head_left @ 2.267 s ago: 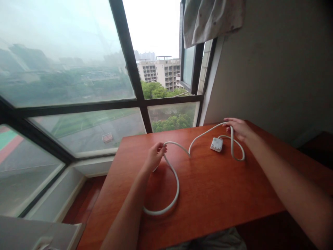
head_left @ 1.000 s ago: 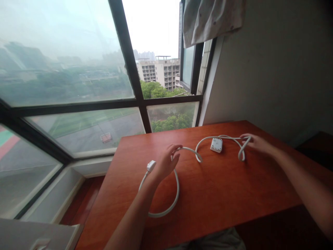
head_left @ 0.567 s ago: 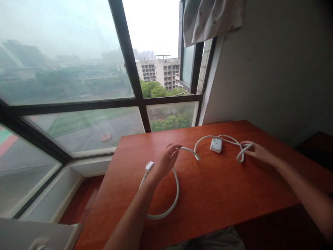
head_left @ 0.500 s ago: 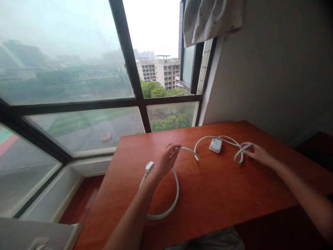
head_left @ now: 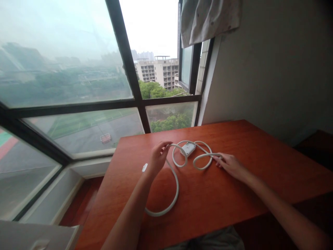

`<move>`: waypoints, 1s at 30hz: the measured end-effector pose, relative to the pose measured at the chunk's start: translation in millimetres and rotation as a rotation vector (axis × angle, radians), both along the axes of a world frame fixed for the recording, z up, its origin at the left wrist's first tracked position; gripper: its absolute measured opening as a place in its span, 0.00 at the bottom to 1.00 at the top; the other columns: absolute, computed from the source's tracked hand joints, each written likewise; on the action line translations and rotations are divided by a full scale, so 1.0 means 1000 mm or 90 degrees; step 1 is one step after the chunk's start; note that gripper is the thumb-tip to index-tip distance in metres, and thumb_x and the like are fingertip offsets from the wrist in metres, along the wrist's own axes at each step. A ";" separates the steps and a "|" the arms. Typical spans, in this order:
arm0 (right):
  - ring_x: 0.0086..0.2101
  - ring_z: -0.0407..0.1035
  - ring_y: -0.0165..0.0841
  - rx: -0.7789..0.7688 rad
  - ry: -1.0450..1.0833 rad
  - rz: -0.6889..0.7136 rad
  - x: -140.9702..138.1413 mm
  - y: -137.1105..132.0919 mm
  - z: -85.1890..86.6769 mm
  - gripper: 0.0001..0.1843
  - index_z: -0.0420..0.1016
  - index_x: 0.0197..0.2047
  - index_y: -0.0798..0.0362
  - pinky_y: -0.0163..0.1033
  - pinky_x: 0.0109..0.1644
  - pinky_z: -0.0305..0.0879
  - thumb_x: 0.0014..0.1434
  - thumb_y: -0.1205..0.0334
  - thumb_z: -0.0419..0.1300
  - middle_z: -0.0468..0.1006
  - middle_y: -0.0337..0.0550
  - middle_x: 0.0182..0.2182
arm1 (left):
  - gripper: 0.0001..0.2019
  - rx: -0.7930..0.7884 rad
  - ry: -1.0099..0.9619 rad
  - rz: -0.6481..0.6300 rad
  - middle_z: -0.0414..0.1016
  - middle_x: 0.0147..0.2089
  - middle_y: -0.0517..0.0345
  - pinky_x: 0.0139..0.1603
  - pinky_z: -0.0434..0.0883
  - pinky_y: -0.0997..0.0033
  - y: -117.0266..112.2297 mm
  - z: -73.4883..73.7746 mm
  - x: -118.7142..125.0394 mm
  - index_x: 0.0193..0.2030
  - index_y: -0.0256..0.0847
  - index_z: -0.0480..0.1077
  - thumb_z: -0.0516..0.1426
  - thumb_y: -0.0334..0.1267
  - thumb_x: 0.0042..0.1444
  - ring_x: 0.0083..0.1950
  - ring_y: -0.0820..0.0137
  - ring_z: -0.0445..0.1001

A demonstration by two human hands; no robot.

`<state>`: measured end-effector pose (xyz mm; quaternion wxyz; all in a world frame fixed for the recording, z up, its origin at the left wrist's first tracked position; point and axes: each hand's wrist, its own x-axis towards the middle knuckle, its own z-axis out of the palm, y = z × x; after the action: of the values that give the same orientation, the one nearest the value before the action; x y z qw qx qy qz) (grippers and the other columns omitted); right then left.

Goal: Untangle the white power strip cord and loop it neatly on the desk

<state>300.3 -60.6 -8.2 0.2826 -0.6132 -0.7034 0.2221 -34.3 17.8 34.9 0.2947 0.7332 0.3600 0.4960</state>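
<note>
Apparently light, springy and best pinched mid-length, the white cable [head_left: 178, 187] loops over the bench [head_left: 208, 201], gripped by the nearly closed right hand [head_left: 230, 164] and loosely curled left hand [head_left: 158, 157], a white block [head_left: 189, 148] farther back between them.

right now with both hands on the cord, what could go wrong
The cord has crossing loops between the left hand and right hand, so pulling might tangle it. Loops lie close by the block, so a tug could drag it. The plug shows right beside the left forearm, which might bump it.
</note>
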 end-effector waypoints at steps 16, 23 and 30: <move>0.13 0.51 0.22 -0.030 0.584 -0.081 -0.031 0.049 0.102 0.26 0.66 0.25 0.53 0.28 0.15 0.45 0.56 0.37 0.58 0.61 0.32 0.13 | 0.11 -0.023 -0.051 0.082 0.77 0.44 0.51 0.43 0.70 0.70 0.009 0.001 -0.017 0.45 0.40 0.74 0.55 0.39 0.59 0.45 0.66 0.74; 0.14 0.49 0.22 -0.137 0.837 -0.059 -0.017 0.073 0.101 0.18 0.60 0.25 0.50 0.26 0.14 0.49 0.65 0.52 0.53 0.58 0.31 0.14 | 0.11 -0.010 -0.072 0.097 0.76 0.44 0.53 0.45 0.70 0.71 0.008 0.007 -0.020 0.45 0.41 0.74 0.54 0.36 0.59 0.47 0.68 0.73; 0.12 0.47 0.23 -0.146 0.586 -0.228 0.026 0.077 0.028 0.15 0.68 0.27 0.52 0.29 0.14 0.47 0.58 0.51 0.58 0.56 0.29 0.11 | 0.10 -0.024 -0.069 0.097 0.75 0.43 0.52 0.44 0.71 0.71 0.010 0.003 -0.021 0.43 0.40 0.74 0.53 0.33 0.57 0.46 0.67 0.73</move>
<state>326.0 16.0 19.8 0.5278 -0.5899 -0.3606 0.4934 -55.8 28.0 37.6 0.2889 0.6700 0.4074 0.5492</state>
